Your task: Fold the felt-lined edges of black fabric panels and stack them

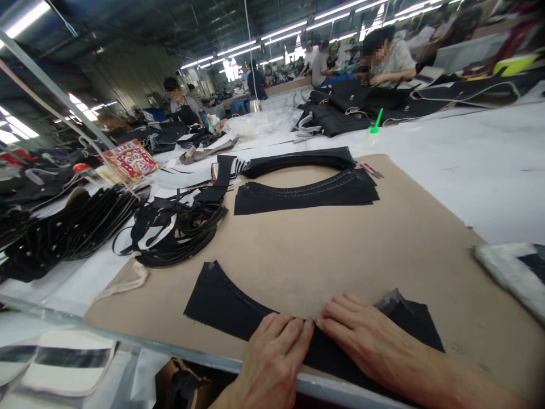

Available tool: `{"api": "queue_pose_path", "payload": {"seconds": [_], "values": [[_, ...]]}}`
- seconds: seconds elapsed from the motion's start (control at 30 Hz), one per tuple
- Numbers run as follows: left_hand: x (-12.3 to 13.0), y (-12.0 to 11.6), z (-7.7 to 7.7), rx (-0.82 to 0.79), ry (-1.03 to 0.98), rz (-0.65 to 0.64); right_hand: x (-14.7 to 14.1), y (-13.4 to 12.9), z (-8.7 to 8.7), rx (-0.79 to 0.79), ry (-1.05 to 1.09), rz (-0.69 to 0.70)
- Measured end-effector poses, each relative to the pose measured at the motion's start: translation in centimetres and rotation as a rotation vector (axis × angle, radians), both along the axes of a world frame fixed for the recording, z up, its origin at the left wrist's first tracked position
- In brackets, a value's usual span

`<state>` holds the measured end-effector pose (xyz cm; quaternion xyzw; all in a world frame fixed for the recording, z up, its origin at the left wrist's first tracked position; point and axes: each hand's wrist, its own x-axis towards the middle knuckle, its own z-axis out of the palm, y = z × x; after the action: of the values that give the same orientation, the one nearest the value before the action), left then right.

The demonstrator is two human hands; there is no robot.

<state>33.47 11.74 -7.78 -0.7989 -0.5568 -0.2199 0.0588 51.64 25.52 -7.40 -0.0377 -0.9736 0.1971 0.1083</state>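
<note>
A curved piece of black fabric [230,301] lies on the brown board near the table's front edge. My left hand [276,352] is closed, its fingertips pressed together on the fabric's inner curved edge at the middle. Right beside it, my right hand [361,329] presses the same edge with bent fingers held close together. The thumbs are mostly hidden. Past my right hand, the fabric's right end [411,318] shows a turned-up strip along its edge. Farther back lie similar black curved pieces with a stitched edge [306,196], and behind them a thicker stack [298,161].
The brown board [323,250] covers part of the white table. At left are black strips [183,238] and stacked black parts [72,227]. Small snips [371,170] and a green-tipped bottle [374,132] stand farther back. A white pad [511,272] lies right. Co-workers sit beyond.
</note>
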Motion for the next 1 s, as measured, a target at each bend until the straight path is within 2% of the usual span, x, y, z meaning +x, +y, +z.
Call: {"api": "queue_pose_path", "payload": {"seconds": [0.13, 0.27, 0.33, 0.43, 0.57, 0.73, 1.0], "values": [[-2.5, -0.2, 1.5, -0.127, 0.02, 0.006, -1.3, -1.1, 0.3, 0.014, -0.009, -0.094], [-3.6, -0.3, 2.6, -0.211, -0.084, 0.068, -2.7, -1.7, 0.5, -0.019, -0.014, -0.176], [-3.0, -0.3, 2.4, -0.193, -0.152, 0.096, -2.8, -1.6, 0.5, -0.039, -0.017, -0.189], [-1.4, -0.3, 1.4, -0.137, -0.226, 0.139, -2.7, -1.5, 0.4, -0.063, -0.02, -0.182], [0.0, -0.2, 0.2, -0.077, -0.222, 0.143, -2.3, -1.3, 0.4, -0.056, -0.022, -0.164], [-0.2, -0.3, 0.2, -0.034, -0.119, 0.098, -1.3, -0.8, 0.4, -0.036, -0.005, -0.127], [-0.4, -0.4, 0.1, -0.081, -0.033, 0.072, 0.3, 0.2, 0.5, 0.018, -0.012, -0.04]]}}
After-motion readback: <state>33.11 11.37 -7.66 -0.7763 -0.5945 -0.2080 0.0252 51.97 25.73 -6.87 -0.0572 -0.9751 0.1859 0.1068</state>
